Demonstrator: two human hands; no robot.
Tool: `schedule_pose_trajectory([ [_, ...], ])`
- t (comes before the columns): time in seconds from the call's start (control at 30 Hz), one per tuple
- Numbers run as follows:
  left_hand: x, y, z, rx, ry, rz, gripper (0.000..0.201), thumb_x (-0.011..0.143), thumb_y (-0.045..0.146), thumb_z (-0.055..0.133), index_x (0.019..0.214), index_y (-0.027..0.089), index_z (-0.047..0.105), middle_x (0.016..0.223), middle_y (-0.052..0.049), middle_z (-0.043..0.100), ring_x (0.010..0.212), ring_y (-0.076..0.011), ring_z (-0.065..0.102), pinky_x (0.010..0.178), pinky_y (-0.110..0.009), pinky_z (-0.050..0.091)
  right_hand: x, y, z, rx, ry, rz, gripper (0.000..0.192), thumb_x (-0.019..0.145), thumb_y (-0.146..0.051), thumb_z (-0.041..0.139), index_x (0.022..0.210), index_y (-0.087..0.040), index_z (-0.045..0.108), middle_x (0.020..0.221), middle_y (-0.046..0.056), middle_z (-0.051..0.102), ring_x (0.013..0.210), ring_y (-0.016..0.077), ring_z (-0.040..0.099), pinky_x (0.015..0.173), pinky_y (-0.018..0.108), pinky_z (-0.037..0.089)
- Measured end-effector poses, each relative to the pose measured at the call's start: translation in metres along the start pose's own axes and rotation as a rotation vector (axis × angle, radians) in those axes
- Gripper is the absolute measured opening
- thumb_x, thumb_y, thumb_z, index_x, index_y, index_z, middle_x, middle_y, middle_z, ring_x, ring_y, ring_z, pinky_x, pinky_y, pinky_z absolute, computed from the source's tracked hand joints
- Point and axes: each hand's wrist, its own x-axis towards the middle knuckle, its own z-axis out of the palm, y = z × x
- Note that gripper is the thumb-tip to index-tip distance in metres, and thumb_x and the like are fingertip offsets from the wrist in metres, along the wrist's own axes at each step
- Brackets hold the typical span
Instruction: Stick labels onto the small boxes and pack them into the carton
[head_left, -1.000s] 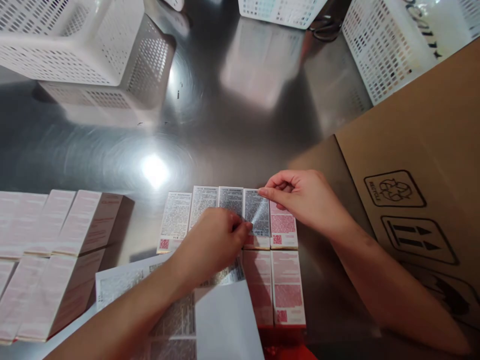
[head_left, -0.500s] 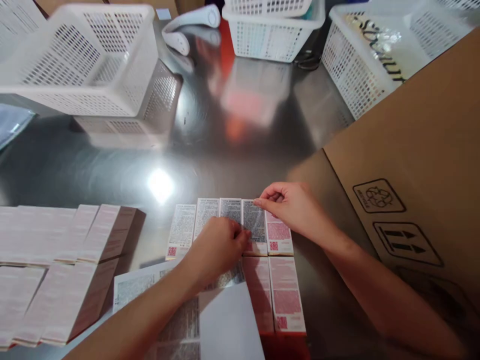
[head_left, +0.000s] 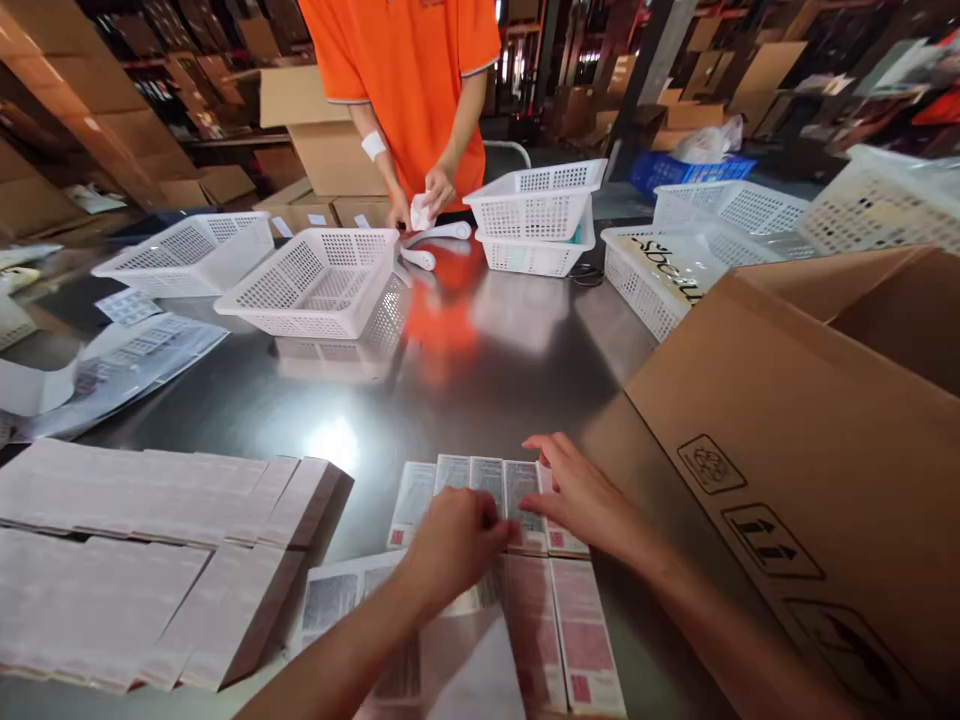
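The right hand (head_left: pixel 577 500) has loosened: half a second ago its thumb and forefinger met at the far right corner of the dark printed label (head_left: pixel 523 485), and now they stand apart with nothing between them. That label lies on the fourth box from the left in the far row of small boxes (head_left: pixel 411 500), and the hand hovers over it and the pink box (head_left: pixel 568 541) at the right end. The left hand (head_left: pixel 457 540) stays curled at the near side of the same label; its fingers are blurred and turned away, so one cannot tell whether its grip is closed on anything. The label sheet (head_left: pixel 330 600) still lies under the left forearm, partly over the near row, where two pink boxes (head_left: pixel 585 620) show at the right.

The view has tipped up since then. Across the table (head_left: pixel 480 400), a person in an orange shirt (head_left: pixel 405 90) has come into sight, holding something white (head_left: pixel 422 210). White boxes (head_left: pixel 97 600) remain in two rows at the left, and the brown carton (head_left: pixel 750 400) at the right now shows its open top.
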Motion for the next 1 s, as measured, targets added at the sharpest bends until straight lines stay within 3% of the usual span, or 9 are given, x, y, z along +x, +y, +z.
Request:
schedule_pose_trajectory([
  [0.1, -0.009, -0.001, -0.025, -0.027, 0.144, -0.005, 0.039, 0.084, 0.046, 0.053, 0.056, 0.02, 0.052, 0.051, 0.002, 0.05, 0.052, -0.013, 0.044, 0.053, -0.027, 0.028, -0.014, -0.008, -0.008, 0.061, -0.103, -0.025, 0.06, 0.072, -0.021, 0.073, 0.127, -0.029, 0.05, 0.125, 0.007, 0.051, 0.109, 0.0251, 0.06, 0.089, 0.038, 0.05],
  [0.17, -0.014, -0.001, -0.042, -0.063, 0.285, 0.001, 0.042, 0.087, 0.051, 0.05, 0.06, 0.02, 0.057, 0.054, 0.001, 0.057, 0.055, -0.0139, 0.05, 0.055, -0.027, 0.031, -0.025, -0.019, -0.009, 0.134, -0.071, -0.054, 0.058, 0.074, -0.024, 0.074, 0.127, -0.028, 0.051, 0.127, 0.008, 0.051, 0.112, 0.0249, 0.058, 0.095, 0.04, 0.049],
  [0.33, -0.021, 0.0, -0.064, -0.253, 0.651, 0.087, 0.045, 0.088, 0.054, 0.053, 0.063, 0.019, 0.063, 0.055, 0.0, 0.064, 0.051, -0.012, 0.05, 0.054, -0.025, 0.035, -0.047, -0.068, 0.02, 0.563, 0.001, -0.094, 0.059, 0.077, -0.041, 0.075, 0.128, -0.027, 0.05, 0.121, 0.007, 0.061, 0.104, 0.0208, 0.063, 0.086, 0.035, 0.053],
  [0.4, -0.024, -0.006, -0.067, -0.367, 0.625, 0.133, 0.042, 0.088, 0.054, 0.055, 0.069, 0.018, 0.065, 0.057, 0.0, 0.065, 0.052, -0.0118, 0.052, 0.054, -0.024, 0.037, -0.05, -0.085, 0.034, 0.624, 0.025, -0.105, 0.05, 0.078, -0.032, 0.075, 0.123, -0.026, 0.055, 0.104, 0.003, 0.068, 0.089, 0.0167, 0.066, 0.08, 0.03, 0.053],
  [0.5, -0.032, -0.022, -0.072, -0.596, 0.322, 0.19, 0.037, 0.075, 0.047, 0.075, 0.097, 0.018, 0.068, 0.076, -0.003, 0.072, 0.063, -0.0132, 0.06, 0.057, -0.023, 0.042, -0.049, -0.095, 0.045, 0.588, 0.133, -0.079, 0.03, 0.082, -0.02, 0.068, 0.111, -0.025, 0.064, 0.083, -0.002, 0.069, 0.074, 0.013, 0.065, 0.071, 0.026, 0.051],
  [0.57, -0.04, -0.034, -0.075, -0.688, 0.123, 0.17, 0.056, 0.064, 0.036, 0.085, 0.113, 0.018, 0.064, 0.083, -0.004, 0.073, 0.067, -0.0148, 0.063, 0.061, -0.024, 0.046, -0.05, -0.097, 0.048, 0.545, 0.178, -0.069, 0.03, 0.081, -0.019, 0.069, 0.11, -0.024, 0.067, 0.087, -0.001, 0.071, 0.077, 0.014, 0.066, 0.072, 0.026, 0.051],
  [0.63, -0.049, -0.043, -0.075, -0.728, 0.051, 0.129, 0.059, 0.062, 0.029, 0.086, 0.116, 0.018, 0.064, 0.079, -0.004, 0.074, 0.069, -0.016, 0.066, 0.063, -0.025, 0.049, -0.051, -0.1, 0.051, 0.482, 0.216, -0.098, 0.027, 0.081, -0.024, 0.071, 0.109, -0.023, 0.069, 0.095, 0.002, 0.072, 0.084, 0.0163, 0.067, 0.076, 0.029, 0.051],
  [0.83, -0.07, -0.052, -0.061, -0.56, 0.257, 0.124, 0.024, 0.066, 0.027, 0.082, 0.086, 0.016, 0.074, 0.062, 0.0, 0.069, 0.054, -0.0102, 0.057, 0.051, -0.02, 0.043, -0.054, -0.118, 0.069, 0.341, 0.404, -0.213, 0.009, 0.084, -0.022, 0.071, 0.093, -0.021, 0.074, 0.089, 0.002, 0.072, 0.084, 0.0169, 0.066, 0.075, 0.03, 0.048],
  [1.0, -0.076, -0.058, -0.054, -0.512, 0.392, 0.15, 0.016, 0.067, 0.027, 0.08, 0.081, 0.02, 0.075, 0.061, 0.003, 0.067, 0.054, -0.009, 0.055, 0.053, -0.019, 0.044, -0.056, -0.127, 0.084, 0.269, 0.637, -0.236, 0.01, 0.081, -0.014, 0.073, 0.087, -0.021, 0.076, 0.081, 0.0, 0.073, 0.078, 0.0175, 0.064, 0.074, 0.033, 0.045],
])
